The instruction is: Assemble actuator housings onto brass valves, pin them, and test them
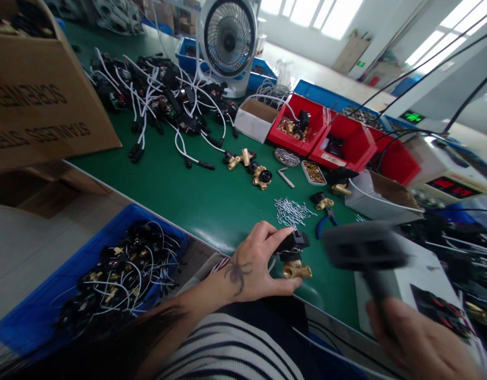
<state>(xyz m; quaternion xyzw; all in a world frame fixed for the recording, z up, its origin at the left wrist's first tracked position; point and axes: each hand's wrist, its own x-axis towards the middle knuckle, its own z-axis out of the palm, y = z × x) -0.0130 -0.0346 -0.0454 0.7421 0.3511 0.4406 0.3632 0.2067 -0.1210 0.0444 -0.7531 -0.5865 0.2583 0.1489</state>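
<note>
My left hand (253, 269) rests at the near edge of the green table (196, 200), thumb and fingers clamped on the black-topped brass valve (294, 256). The valve stands upright, with its brass outlet pointing right. Just right of it, not touching, hangs the blurred head of the dark tool (364, 250). My right hand (417, 343) is closed round the tool's handle.

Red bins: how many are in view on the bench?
3, side by side at the far right of the green table: left red bin holding brass parts, middle red bin, right red bin partly behind a white box. Others may be hidden.
</note>
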